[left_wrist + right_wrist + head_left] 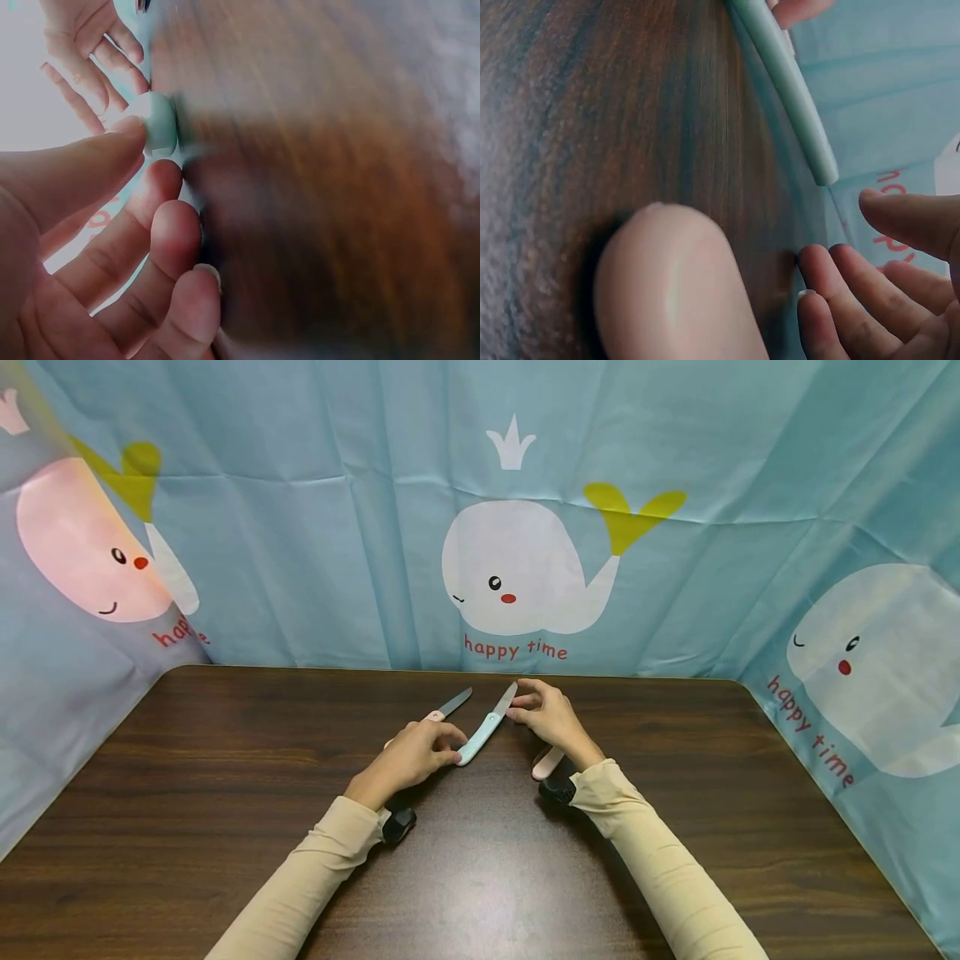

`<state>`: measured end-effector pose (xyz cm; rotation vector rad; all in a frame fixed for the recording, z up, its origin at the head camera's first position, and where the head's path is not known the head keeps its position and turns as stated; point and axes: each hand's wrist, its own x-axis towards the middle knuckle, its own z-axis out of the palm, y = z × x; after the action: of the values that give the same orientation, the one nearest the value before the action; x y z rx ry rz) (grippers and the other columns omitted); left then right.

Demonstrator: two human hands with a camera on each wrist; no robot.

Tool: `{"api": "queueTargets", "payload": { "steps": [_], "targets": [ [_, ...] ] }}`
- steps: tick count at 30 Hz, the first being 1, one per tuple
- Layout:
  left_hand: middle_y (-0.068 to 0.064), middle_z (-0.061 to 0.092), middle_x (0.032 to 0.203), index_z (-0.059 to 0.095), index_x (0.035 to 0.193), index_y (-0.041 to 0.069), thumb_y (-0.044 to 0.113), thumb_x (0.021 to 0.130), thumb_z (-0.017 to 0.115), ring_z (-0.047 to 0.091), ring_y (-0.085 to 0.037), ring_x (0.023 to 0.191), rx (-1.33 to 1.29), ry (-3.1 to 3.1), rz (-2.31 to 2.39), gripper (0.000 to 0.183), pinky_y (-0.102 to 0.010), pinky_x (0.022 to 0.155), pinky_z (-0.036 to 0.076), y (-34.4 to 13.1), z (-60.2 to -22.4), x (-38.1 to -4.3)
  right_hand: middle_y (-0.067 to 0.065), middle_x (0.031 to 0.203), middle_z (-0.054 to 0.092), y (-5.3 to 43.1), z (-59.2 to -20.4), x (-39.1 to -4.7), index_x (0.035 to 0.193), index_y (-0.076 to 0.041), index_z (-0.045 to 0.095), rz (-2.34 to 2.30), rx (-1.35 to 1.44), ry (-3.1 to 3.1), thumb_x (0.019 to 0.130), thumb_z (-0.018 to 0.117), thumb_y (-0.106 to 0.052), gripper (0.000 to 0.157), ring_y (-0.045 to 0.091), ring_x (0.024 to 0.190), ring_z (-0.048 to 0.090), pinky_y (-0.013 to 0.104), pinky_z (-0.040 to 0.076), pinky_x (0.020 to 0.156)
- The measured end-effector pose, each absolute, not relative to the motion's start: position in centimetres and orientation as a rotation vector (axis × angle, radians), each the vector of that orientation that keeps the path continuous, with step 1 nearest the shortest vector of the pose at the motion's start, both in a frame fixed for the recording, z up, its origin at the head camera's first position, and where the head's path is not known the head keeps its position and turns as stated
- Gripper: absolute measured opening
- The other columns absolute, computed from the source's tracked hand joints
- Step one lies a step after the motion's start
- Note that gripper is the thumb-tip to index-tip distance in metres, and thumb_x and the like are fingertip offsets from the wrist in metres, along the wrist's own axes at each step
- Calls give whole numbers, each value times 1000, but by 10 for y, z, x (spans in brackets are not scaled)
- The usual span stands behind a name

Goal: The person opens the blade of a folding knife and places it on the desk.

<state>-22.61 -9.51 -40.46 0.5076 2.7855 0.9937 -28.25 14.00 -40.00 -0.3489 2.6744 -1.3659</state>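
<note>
A folding knife with a mint-green handle (480, 739) lies unfolded near the middle of the table, its blade (506, 697) pointing away. My left hand (411, 752) pinches the butt of that handle, thumb on top and index fingertip below it. Beside the blade is my right hand (551, 714), thumb and fingers apart, fingertips close to the metal. Behind my left hand lies a second knife with a pale pink handle (435, 716) and its blade out; the hand hides part of it. Another pale pink handle (547, 763) lies under my right wrist, its far end hidden.
The dark wood table (465, 877) ends at a straight back edge just beyond the knives. A blue curtain (300, 568) with whale prints hangs behind and along both sides. Each wrist wears a black camera (399, 825).
</note>
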Motion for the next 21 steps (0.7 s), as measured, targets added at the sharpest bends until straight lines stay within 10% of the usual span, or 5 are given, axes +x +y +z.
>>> {"api": "queueTargets", "payload": {
  "steps": [21],
  "targets": [
    [1, 70, 82, 73, 112, 12, 19, 90, 73, 58, -9, 71, 571, 2858, 1017, 22, -27, 64, 47, -92, -400, -219, 22, 122, 68, 157, -392, -276, 135, 0, 56, -1428, -482, 2605, 94, 67, -10, 44, 35, 113, 67, 43, 55, 92]
  ]
}}
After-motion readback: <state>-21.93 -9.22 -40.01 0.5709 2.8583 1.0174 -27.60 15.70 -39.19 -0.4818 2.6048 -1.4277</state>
